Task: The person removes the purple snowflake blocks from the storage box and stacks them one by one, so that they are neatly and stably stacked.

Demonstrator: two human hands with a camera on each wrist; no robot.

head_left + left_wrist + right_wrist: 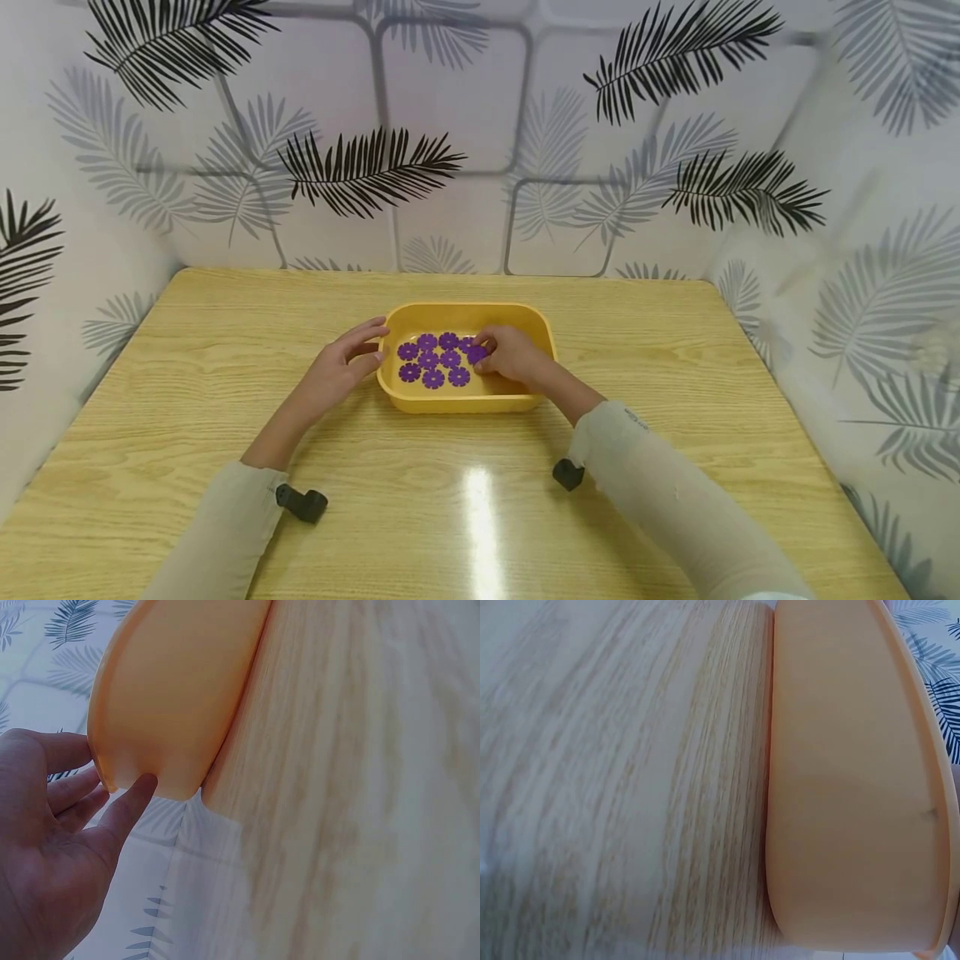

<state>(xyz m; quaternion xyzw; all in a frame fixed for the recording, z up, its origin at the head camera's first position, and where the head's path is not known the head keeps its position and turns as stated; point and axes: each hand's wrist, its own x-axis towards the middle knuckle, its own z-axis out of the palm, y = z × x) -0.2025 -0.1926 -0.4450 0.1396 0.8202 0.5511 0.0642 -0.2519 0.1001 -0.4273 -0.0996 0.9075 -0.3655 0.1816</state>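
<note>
In the head view, a yellow plastic tub (pixel 465 404) stands on the table. Several purple flower-shaped discs (pixel 432 379) with notched edges lie flat on its floor. My right hand (pixel 513 354) reaches over the tub's right part and pinches one purple disc (pixel 477 355) between thumb and fingers. My left hand (pixel 337 371) is at the tub's left end, fingertips touching the rim and outer wall. In the left wrist view, the left thumb (pixel 135 799) rests against the tub's outside wall (pixel 172 690), fingers loosely extended. The right wrist view shows only the tub's outer side (pixel 847 780), hiding the right fingers.
The tub sits toward the back half of a light wood-grain table (pixel 420 500). Behind it rises a wall covering (pixel 450 217) printed with dark and grey leaves, which also runs along the right side. Black wrist mounts (pixel 302 503) sit at both sleeves.
</note>
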